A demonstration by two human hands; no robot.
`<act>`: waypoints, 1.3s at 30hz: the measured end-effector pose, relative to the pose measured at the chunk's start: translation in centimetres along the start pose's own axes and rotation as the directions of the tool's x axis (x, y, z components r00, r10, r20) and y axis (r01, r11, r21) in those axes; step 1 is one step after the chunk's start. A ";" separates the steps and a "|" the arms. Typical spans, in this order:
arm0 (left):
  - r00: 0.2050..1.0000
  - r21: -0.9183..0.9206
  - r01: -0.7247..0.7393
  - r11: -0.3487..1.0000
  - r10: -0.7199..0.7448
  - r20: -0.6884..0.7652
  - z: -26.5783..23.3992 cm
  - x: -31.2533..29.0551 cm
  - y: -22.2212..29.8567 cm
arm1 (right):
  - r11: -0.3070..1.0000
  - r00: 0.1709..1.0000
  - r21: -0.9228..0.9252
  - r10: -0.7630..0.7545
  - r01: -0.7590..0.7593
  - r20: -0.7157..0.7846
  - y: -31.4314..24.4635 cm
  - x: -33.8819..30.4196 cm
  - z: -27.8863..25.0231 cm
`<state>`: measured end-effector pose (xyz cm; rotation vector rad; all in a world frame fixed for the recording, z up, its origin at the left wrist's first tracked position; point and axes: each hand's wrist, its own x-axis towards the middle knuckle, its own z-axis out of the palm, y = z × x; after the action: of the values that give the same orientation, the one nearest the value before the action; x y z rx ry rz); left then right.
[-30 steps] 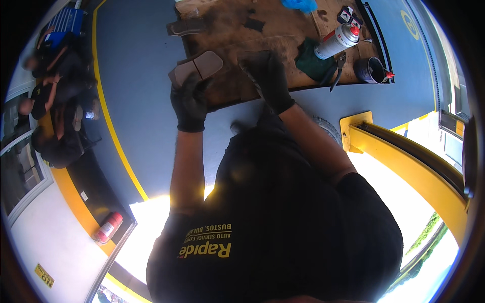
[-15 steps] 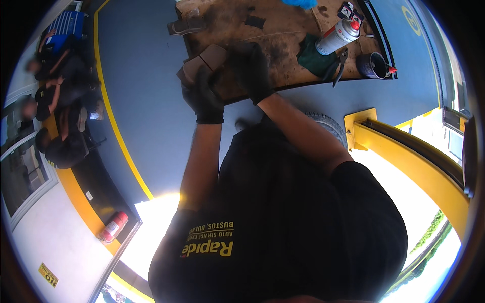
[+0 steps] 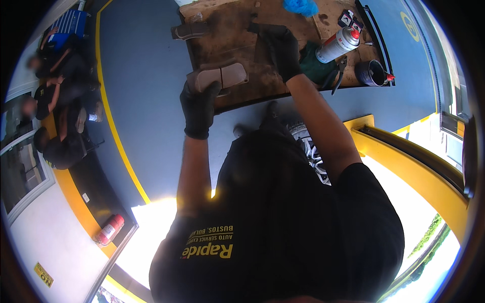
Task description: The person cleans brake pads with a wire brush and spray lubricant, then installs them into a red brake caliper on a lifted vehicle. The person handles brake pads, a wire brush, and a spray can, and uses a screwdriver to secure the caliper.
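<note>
My gloved left hand (image 3: 198, 108) grips a brake pad (image 3: 230, 76) over the bench's near left edge, thumb on its grey-brown, grooved face. My gloved right hand (image 3: 282, 48) reaches farther over the bench, its fingers closed at a small dark flat piece (image 3: 253, 27), which looks like a scrap of abrasive sheet. The fingers partly cover that piece. Another brake pad (image 3: 191, 31) lies by the bench's far left edge. Beside my right hand are a dark green cloth (image 3: 316, 68) and black-handled pliers (image 3: 339, 76).
On the stained brown bench top (image 3: 232, 45) stand a red-capped spray can (image 3: 338, 45) and a dark tin (image 3: 370, 73). Blue plastic (image 3: 300, 6) and small boxes (image 3: 349, 20) lie farther back. A yellow lift arm (image 3: 404, 146) is at right, a wheel (image 3: 314, 154) below. People (image 3: 65, 101) sit at left.
My right hand has moved away from the brake pad, right and farther out, to the dark flat piece. The pad in my left hand has turned more level and shifted slightly right.
</note>
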<state>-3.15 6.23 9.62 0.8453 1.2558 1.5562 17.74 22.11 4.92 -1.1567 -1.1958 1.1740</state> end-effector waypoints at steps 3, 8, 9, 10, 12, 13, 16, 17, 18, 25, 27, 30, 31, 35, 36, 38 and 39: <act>0.997 0.174 0.038 0.984 -0.049 0.061 -0.3 -1.8 2.1 | 0.998 0.995 -0.066 0.029 -0.023 0.093 1.9 -2.3 -2.0; 0.987 0.540 -0.121 0.833 0.043 0.155 1.1 -2.8 7.0 | 0.949 0.983 -0.306 -0.024 0.080 0.184 3.4 -4.9 -4.0; 0.923 0.602 -0.382 0.701 0.261 0.283 1.4 -2.8 7.4 | 0.981 0.986 -0.182 0.093 -0.066 0.140 3.1 -5.5 -4.1; 0.793 0.616 -0.606 0.502 0.438 0.423 1.6 -2.8 7.6 | 0.977 0.971 -0.049 0.213 -0.209 0.112 2.9 -5.9 -4.3; 0.678 0.611 -0.718 0.333 0.532 0.507 1.6 -2.9 7.6 | 0.978 0.969 -0.029 0.207 -0.205 0.131 1.9 -6.6 -4.5; 0.614 0.602 -0.761 0.241 0.568 0.548 1.6 -2.9 7.6 | 0.979 0.969 -0.019 0.204 -0.203 0.142 1.5 -6.7 -4.5; 0.537 0.592 -0.796 0.125 0.598 0.595 1.2 -2.8 7.7 | 0.984 0.971 0.091 0.130 -0.151 0.203 2.1 -6.9 -5.7; 0.537 0.590 -0.799 0.116 0.581 0.612 0.9 -2.7 7.7 | 0.981 0.970 0.099 0.142 -0.164 0.198 2.3 -7.0 -6.0; 0.541 0.593 -0.798 0.108 0.562 0.625 0.6 -2.8 7.7 | 0.978 0.967 0.107 0.157 -0.180 0.199 2.3 -7.2 -6.2; 0.440 0.559 -0.829 -0.005 0.612 0.657 0.4 -2.4 7.4 | 0.951 0.956 0.158 0.241 -0.267 0.167 2.0 -7.9 -6.1; 0.436 0.572 -0.820 -0.025 0.621 0.652 0.5 -2.3 7.3 | 0.949 0.954 0.153 0.251 -0.276 0.162 1.6 -8.2 -5.8; 0.445 0.589 -0.806 -0.055 0.601 0.664 0.3 -1.8 6.6 | 0.969 0.960 0.020 0.241 -0.247 0.144 2.3 -8.2 -5.9; 0.450 0.594 -0.802 -0.065 0.589 0.671 0.1 -1.8 6.3 | 0.972 0.963 -0.047 0.233 -0.228 0.137 2.8 -8.2 -6.1; 1.000 0.551 -0.019 0.834 0.010 0.020 0.2 -2.4 3.2 | 0.975 0.978 -0.218 0.086 -0.044 0.188 4.4 -8.3 -6.5; 0.993 0.369 0.113 0.923 -0.112 -0.024 -0.8 -1.8 1.4 | 0.946 0.975 -0.324 0.047 0.027 0.217 5.0 -8.2 -6.7; 0.958 0.115 0.285 0.952 -0.278 -0.073 -1.6 -0.9 -1.4 | 0.715 0.926 -0.609 -0.150 0.343 0.346 6.6 -8.0 -7.9; 0.942 0.066 0.326 0.943 -0.318 -0.108 -1.8 -0.5 -2.4 | 0.441 0.841 -0.716 -0.264 0.541 0.472 7.8 -8.1 -8.8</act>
<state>-4.02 5.30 6.87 0.5842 1.4571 1.3003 26.10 14.30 -3.51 -1.2450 -2.2863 0.3248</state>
